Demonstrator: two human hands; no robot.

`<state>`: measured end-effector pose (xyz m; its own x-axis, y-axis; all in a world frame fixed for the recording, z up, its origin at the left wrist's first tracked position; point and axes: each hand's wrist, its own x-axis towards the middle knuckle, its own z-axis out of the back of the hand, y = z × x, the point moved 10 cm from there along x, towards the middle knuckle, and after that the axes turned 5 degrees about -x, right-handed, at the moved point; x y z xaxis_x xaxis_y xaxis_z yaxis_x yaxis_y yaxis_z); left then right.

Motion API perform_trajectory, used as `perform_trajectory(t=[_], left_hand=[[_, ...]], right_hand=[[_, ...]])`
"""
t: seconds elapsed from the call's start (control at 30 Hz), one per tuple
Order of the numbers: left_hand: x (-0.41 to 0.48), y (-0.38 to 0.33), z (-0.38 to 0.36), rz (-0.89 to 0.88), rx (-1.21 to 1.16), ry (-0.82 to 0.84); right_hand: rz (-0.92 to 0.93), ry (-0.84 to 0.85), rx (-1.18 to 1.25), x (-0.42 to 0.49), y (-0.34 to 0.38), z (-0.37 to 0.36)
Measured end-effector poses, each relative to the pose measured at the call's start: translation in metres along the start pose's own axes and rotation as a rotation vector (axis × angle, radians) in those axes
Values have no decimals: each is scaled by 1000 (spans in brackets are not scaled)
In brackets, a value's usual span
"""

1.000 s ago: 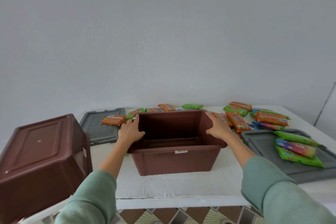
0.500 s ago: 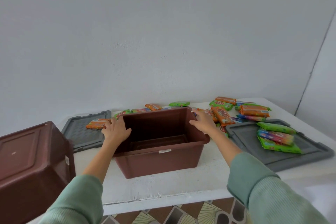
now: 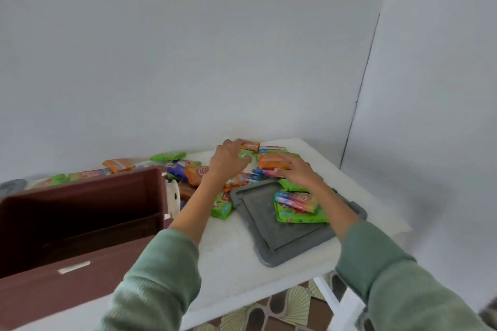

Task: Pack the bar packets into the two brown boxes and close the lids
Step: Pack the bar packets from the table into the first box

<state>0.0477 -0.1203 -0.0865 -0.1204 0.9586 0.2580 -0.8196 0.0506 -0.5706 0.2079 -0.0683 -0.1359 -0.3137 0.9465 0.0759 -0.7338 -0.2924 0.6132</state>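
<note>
The left hand (image 3: pixel 227 161) is resting over the far heap of bar packets (image 3: pixel 242 177), its fingers curled down onto a green packet (image 3: pixel 247 154) beside a small orange packet (image 3: pixel 250 146); motion blur prevents telling whether it is grasping either one. The right hand (image 3: pixel 295 170) is lying released, with straight fingers pressing on top of a larger orange packet (image 3: pixel 270 161). Both forearms are extending from green sleeves (image 3: pixel 161 277) across a white table (image 3: pixel 231 250). Under the right forearm, a grey lid (image 3: pixel 279 239) is lying flat, carrying a striped packet (image 3: pixel 295 200) stacked on a wide green packet (image 3: pixel 301 217). To the left, a brown box (image 3: pixel 80 263) is standing upright with its top uncovered. More packets (image 3: pixel 118 165) are lying behind the box along the wall, and the corner of a second grey lid (image 3: pixel 12 186) is showing at the far left.
</note>
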Motion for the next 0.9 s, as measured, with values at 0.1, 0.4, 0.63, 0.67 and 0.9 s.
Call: perform_trajectory(t=[0.1, 0.4, 0.63, 0.67, 0.9], left_hand=[[24, 10, -55, 125, -18, -2], [45, 77, -107, 468, 87, -135], [50, 89, -104, 563, 201, -206], [51, 89, -104, 570, 213, -201], [54, 84, -103, 550, 246, -126]], right_hand=[[-88, 17, -29, 7, -68, 14], [-9, 131, -223, 26, -122, -22], [47, 233, -200, 36, -129, -33], [55, 249, -207, 36, -127, -33], [101, 419, -98, 38, -123, -31]])
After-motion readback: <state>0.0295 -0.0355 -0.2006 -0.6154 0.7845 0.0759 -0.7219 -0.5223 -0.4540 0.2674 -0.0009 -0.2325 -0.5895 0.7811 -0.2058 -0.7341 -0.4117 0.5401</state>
